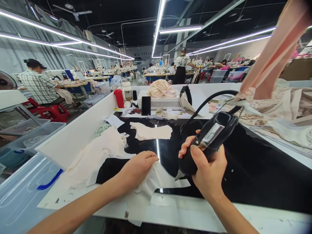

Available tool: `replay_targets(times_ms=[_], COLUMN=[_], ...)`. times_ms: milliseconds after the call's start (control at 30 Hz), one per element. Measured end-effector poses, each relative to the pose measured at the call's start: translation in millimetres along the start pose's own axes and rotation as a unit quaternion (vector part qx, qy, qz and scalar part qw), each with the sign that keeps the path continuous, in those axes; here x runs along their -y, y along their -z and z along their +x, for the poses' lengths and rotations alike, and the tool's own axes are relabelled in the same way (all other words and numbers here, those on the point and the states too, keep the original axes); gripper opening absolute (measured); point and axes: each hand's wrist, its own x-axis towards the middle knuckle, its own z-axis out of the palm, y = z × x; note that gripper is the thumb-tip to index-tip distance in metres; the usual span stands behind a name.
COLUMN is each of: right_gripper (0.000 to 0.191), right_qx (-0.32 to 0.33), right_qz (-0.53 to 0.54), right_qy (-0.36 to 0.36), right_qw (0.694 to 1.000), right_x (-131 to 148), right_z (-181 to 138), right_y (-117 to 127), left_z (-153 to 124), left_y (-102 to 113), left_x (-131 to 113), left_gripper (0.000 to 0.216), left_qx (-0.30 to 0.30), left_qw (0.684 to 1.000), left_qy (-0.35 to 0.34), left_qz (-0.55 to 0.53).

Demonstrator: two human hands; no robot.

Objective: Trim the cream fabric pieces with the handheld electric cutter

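Observation:
My right hand (207,165) is wrapped around a black corded hand tool (212,131) with a silver plate on its side. Its pointed metal tip is low, beside the right part of a cream fabric piece (165,177); whether it touches the cloth I cannot tell. My left hand (138,169) is closed over that fabric, fingers bent at its upper edge. The cloth lies partly on the black glossy tabletop (255,175) and hangs over the front edge. Further back lies a flat stack of cream cut pieces (151,131). A larger cream fabric pile (92,152) is to the left.
Behind stand a white machine box (165,103) with folded cloth on top, a phone (146,105) and a red container (119,98). Peach fabric (273,55) hangs at upper right near the tool's cord. More cloth (292,107) is piled right. Other people work in the background.

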Motion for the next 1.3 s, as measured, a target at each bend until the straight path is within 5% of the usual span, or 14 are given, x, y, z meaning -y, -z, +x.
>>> replay_targets(times_ms=[267,633,1067,1300], right_gripper=[0.035,0.041,0.045,0.043], right_qx=[-0.004,-0.045,-0.1,-0.087], right_qz=[-0.025,-0.024,-0.035,0.001], right_qy=[0.0,-0.01,-0.049,-0.027], right_qw=[1.0,0.999,0.993,0.996], right_x=[-0.6,11.3,26.7,9.8], right_z=[-2.7,-7.8,5.9,26.1], right_y=[10.7,19.4,4.9,-19.3], left_z=[1.7,-13.2,-11.3,-11.9], left_y=[-25.7,-31.9,-24.3,-28.0], left_x=[2.2,6.5,-6.7,-9.5], left_gripper=[0.03,0.031,0.025,0.025], left_qx=[0.027,0.005,0.003,-0.011], left_qw=[0.999,0.996,0.996,0.997], left_qy=[-0.01,-0.072,-0.077,-0.07], left_qz=[0.028,0.062,0.041,0.021])
